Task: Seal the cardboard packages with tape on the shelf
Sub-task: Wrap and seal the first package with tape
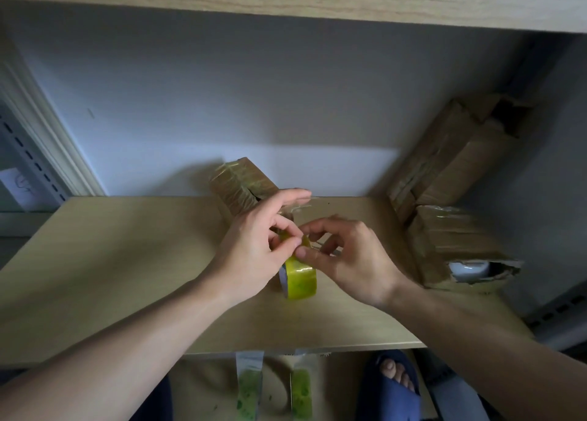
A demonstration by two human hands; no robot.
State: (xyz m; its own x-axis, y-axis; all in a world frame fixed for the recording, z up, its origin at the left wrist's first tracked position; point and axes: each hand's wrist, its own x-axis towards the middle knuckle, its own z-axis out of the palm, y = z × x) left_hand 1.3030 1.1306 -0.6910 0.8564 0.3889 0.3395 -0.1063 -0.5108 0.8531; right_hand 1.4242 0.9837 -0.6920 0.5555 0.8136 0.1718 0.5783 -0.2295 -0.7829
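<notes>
Both forearms reach in over the wooden shelf [127, 261], hands meeting at its middle. The left hand [254, 249] pinches the top of the yellow-green tape roll [300, 279], which stands on edge; the right hand [352, 258] has thumb and fingers closed on the clear tape end. Three cardboard packages: a taped one [238, 185] behind the hands, a long one [451, 153] leaning at the right, and a torn one [451, 246] showing something white inside.
</notes>
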